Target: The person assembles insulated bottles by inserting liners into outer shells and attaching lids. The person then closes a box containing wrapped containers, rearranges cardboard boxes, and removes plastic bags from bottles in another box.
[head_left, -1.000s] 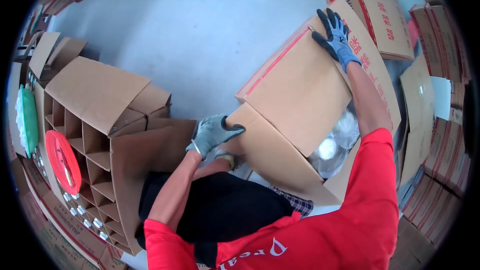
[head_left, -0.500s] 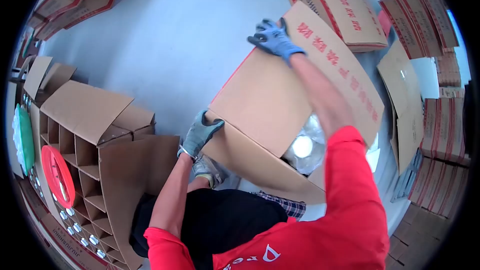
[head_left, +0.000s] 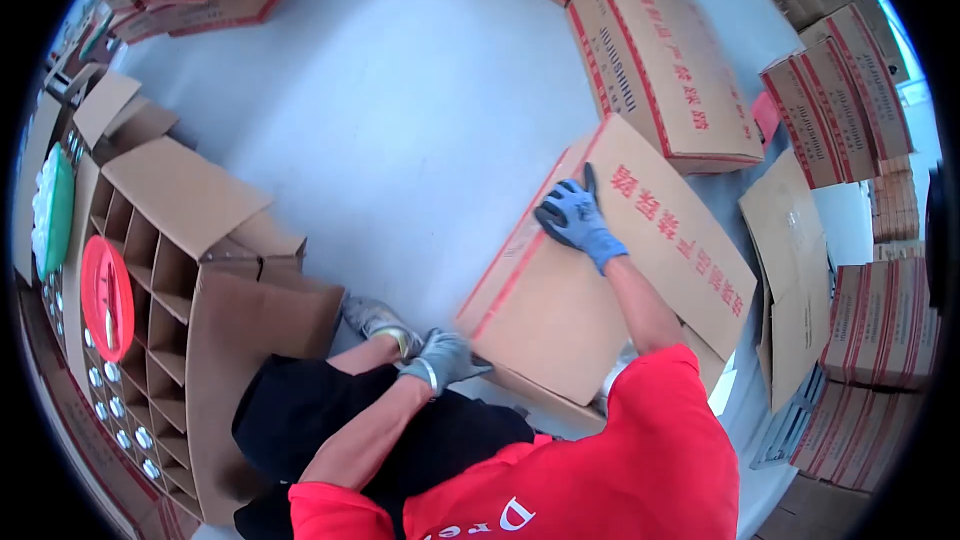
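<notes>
A cardboard box [head_left: 545, 310] with red print on its flap lies in front of me. My right hand [head_left: 575, 218], in a blue and black glove, rests on the box's top near its far edge, its fingers partly spread. My left hand [head_left: 445, 360], in a grey-green glove, is at the near left corner of the box; its fingers are bent, with their tips against the corner. A wrapped clear item [head_left: 615, 375] shows in a gap at the near side, mostly hidden by my right sleeve.
At left stands an open box with cardboard dividers [head_left: 165, 275] and silver caps, a red tray [head_left: 107, 298] and a green tray [head_left: 55, 210] on it. Printed boxes [head_left: 670, 70] lie beyond. A flattened carton [head_left: 790, 270] and stacked boxes [head_left: 875, 325] are at right.
The box's far end has swung down and nearer, and its flaps lie flatter over the contents. My right hand has moved left across the top with the flap. My left hand has stayed by the near corner.
</notes>
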A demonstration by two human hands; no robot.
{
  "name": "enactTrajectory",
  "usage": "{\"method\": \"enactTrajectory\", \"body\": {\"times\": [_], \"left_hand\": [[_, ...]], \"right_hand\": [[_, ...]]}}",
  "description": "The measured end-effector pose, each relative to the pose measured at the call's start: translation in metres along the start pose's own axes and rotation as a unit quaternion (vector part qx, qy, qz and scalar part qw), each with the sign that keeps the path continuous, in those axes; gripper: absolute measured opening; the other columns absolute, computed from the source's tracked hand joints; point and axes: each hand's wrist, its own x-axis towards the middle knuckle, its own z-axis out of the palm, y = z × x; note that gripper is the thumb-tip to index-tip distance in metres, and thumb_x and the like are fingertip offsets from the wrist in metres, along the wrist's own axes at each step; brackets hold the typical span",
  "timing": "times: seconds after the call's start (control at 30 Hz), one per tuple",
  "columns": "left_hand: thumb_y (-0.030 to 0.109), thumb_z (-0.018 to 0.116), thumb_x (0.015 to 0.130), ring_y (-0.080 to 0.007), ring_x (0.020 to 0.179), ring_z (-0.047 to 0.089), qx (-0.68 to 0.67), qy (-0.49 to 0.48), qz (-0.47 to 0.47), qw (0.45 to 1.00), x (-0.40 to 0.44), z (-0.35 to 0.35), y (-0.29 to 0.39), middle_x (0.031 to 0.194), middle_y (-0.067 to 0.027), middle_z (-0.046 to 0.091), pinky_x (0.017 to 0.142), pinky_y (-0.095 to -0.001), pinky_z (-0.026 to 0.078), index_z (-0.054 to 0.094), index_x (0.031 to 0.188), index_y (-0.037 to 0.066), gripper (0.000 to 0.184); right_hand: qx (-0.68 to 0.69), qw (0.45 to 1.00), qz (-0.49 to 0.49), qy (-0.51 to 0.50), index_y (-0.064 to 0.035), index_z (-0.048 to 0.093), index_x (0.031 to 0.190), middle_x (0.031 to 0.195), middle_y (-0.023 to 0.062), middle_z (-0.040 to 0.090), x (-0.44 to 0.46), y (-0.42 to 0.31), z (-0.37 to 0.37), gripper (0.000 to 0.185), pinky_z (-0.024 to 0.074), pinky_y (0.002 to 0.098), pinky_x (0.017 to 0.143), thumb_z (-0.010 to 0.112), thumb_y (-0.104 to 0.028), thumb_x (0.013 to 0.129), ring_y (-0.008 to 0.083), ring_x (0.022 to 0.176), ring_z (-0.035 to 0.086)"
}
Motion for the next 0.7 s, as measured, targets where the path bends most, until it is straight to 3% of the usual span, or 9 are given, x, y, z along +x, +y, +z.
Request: {"method": "enactTrajectory", "body": {"times": [0.13, 0.3, 0.37, 0.4, 0.43, 0.5, 0.53, 0.57, 0.7], "left_hand": [[0.057, 0.053, 0.083, -0.031, 0.09, 0.067, -0.097, -0.017, 0.053, 0.994, 0.018, 0.054, 0.085, 0.092, -0.0146, 0.07, 0.085, -0.0474, 0.046, 0.074, 0.087, 0.008, 0.054], [0.054, 0.058, 0.084, -0.0271, 0.086, 0.067, -0.252, -0.024, 0.096, 0.963, 0.021, 0.088, 0.19, 0.094, -0.0138, 0.069, 0.081, -0.0442, 0.049, 0.058, 0.119, 0.003, 0.061], [0.051, 0.06, 0.086, -0.0227, 0.082, 0.067, -0.435, -0.17, 0.137, 0.874, 0.013, 0.073, 0.217, 0.092, -0.0109, 0.069, 0.076, -0.0405, 0.051, 0.051, 0.124, 0.002, 0.063], [0.045, 0.061, 0.088, -0.0156, 0.075, 0.065, -0.739, -0.332, 0.172, 0.56, 0.011, 0.097, 0.234, 0.088, -0.0068, 0.068, 0.068, -0.0341, 0.051, 0.056, 0.119, 0.003, 0.052], [0.045, 0.06, 0.089, -0.0136, 0.076, 0.065, -0.672, -0.271, 0.275, 0.632, 0.004, 0.095, 0.246, 0.089, -0.0058, 0.068, 0.069, -0.0332, 0.051, 0.059, 0.115, 0.004, 0.049], [0.044, 0.058, 0.09, -0.017, 0.084, 0.066, -0.446, -0.37, 0.253, 0.774, -0.011, 0.075, 0.255, 0.093, -0.0088, 0.069, 0.078, -0.0348, 0.051, 0.066, 0.105, 0.005, 0.043], [0.043, 0.058, 0.09, -0.0198, 0.086, 0.065, -0.39, -0.345, 0.289, 0.803, -0.016, 0.093, 0.248, 0.095, -0.01, 0.069, 0.08, -0.0354, 0.05, 0.067, 0.105, 0.005, 0.042], [0.043, 0.058, 0.089, -0.0226, 0.089, 0.065, -0.332, -0.311, 0.324, 0.83, -0.016, 0.12, 0.237, 0.098, -0.0113, 0.069, 0.082, -0.036, 0.05, 0.067, 0.105, 0.005, 0.041], [0.039, 0.058, 0.09, -0.0315, 0.097, 0.061, -0.346, -0.273, 0.323, 0.838, -0.056, 0.077, 0.173, 0.108, -0.0151, 0.066, 0.088, -0.0371, 0.046, 0.061, 0.118, 0.007, 0.043]], "right_hand": [[-0.038, 0.998, 0.008, -0.057, -0.0169, 0.061, 0.071, 0.081, 0.0009, 0.06, -0.084, 0.032, -0.027, 0.01, 0.0122, 0.0648, 0.11, 0.064, -0.026, 0.075, 0.0223, 0.099, 0.057], [-0.101, 0.986, 0.104, -0.083, -0.0189, 0.068, 0.08, 0.091, -0.0008, 0.064, -0.194, 0.084, -0.051, 0.013, 0.0118, 0.0682, 0.108, 0.062, -0.03, 0.077, 0.0246, 0.115, 0.053], [-0.187, 0.955, 0.167, -0.156, -0.0198, 0.069, 0.085, 0.093, 0.001, 0.065, -0.221, 0.082, -0.06, 0.019, 0.0113, 0.0704, 0.106, 0.059, -0.035, 0.079, 0.0266, 0.116, 0.053], [-0.223, 0.934, 0.201, -0.195, -0.0203, 0.069, 0.087, 0.094, 0.0019, 0.065, -0.239, 0.07, -0.06, 0.023, 0.011, 0.0715, 0.105, 0.057, -0.038, 0.08, 0.0276, 0.116, 0.052], [-0.213, 0.934, 0.158, -0.239, -0.0179, 0.069, 0.086, 0.09, 0.0064, 0.064, -0.259, 0.045, -0.056, 0.029, 0.0118, 0.0731, 0.103, 0.054, -0.042, 0.081, 0.0306, 0.11, 0.054], [-0.103, 0.921, 0.086, -0.366, -0.0136, 0.069, 0.085, 0.083, 0.0131, 0.062, -0.297, -0.023, -0.052, 0.039, 0.0131, 0.0749, 0.099, 0.051, -0.048, 0.082, 0.0342, 0.098, 0.056], [0.008, 0.911, 0.083, -0.404, -0.0099, 0.069, 0.089, 0.085, 0.0111, 0.06, -0.339, -0.055, -0.022, 0.041, 0.0255, 0.0672, 0.099, 0.053, -0.047, 0.08, 0.0304, 0.092, 0.053], [-0.087, 0.846, -0.018, -0.525, -0.0095, 0.069, 0.091, 0.086, 0.0114, 0.061, -0.329, -0.119, -0.04, 0.049, 0.0251, 0.0643, 0.103, 0.049, -0.053, 0.082, 0.0289, 0.097, 0.055], [-0.049, 0.844, -0.05, -0.532, -0.0081, 0.07, 0.098, 0.093, 0.0117, 0.067, -0.41, -0.185, -0.012, 0.06, 0.0348, 0.0493, 0.101, 0.042, -0.06, 0.087, 0.0291, 0.101, 0.059]]}}
